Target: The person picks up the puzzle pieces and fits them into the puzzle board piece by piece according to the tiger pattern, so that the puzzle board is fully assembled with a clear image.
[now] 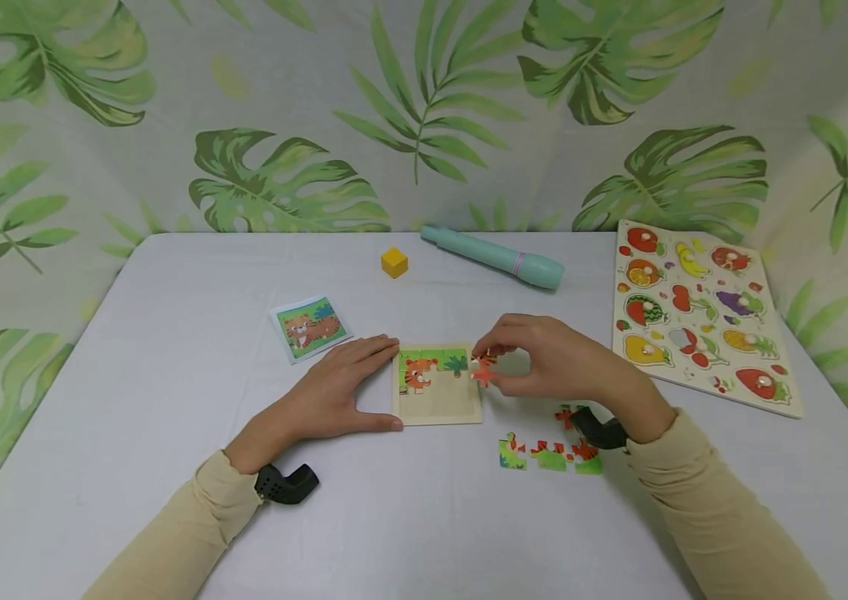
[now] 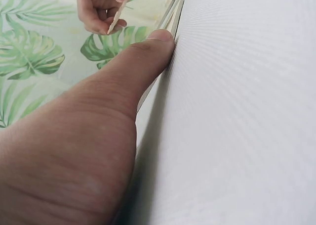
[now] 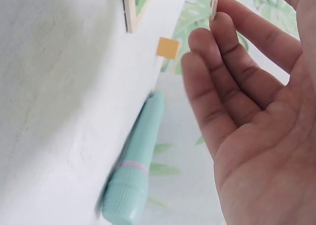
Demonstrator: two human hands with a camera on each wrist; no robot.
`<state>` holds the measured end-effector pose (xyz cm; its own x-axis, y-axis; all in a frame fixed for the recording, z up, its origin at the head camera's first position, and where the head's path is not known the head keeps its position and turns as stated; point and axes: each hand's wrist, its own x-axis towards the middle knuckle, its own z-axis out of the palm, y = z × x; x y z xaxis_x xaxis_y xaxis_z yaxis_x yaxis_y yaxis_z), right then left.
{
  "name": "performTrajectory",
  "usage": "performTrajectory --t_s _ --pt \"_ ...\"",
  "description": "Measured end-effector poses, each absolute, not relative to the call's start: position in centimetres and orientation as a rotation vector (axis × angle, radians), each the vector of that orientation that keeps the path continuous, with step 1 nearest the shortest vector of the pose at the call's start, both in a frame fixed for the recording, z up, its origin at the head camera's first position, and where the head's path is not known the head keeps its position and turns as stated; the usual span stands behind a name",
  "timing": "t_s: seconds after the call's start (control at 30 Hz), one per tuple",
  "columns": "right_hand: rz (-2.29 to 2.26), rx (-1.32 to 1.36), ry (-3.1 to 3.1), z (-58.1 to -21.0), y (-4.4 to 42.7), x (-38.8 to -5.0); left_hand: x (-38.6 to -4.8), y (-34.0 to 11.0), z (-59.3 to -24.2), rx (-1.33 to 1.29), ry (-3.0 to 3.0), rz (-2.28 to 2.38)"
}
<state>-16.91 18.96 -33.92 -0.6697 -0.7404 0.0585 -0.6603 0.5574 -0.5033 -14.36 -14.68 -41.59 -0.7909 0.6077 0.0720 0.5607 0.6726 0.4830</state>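
A square wooden puzzle board (image 1: 441, 407) lies on the table, its upper part filled with pieces showing a tiger's head and greenery. Against its left side rests my left hand (image 1: 330, 390), fingers extended to the upper left corner and thumb at the lower left. In the left wrist view the thumb (image 2: 123, 71) touches the board's edge. My right hand (image 1: 551, 358) pinches an orange puzzle piece (image 1: 483, 369) between thumb and fingers, just past the board's right edge. In the right wrist view that piece (image 3: 214, 5) shows edge-on, raised off the table.
Several loose puzzle pieces (image 1: 550, 457) lie below my right hand, partly behind the wrist camera. A tiger picture card (image 1: 311, 327) is at left. Toward the back are a yellow cube (image 1: 395, 262) and a teal toy microphone (image 1: 495, 255). A fruit peg board (image 1: 705, 317) lies at right.
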Motion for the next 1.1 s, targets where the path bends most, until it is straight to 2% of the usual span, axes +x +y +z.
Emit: performTrajectory --t_s 1.1 --pt "-0.728 -1.198 2.584 -34.2 16.3 -17.6 -14.4 -14.7 -41.7 1.013 2.812 0.759"
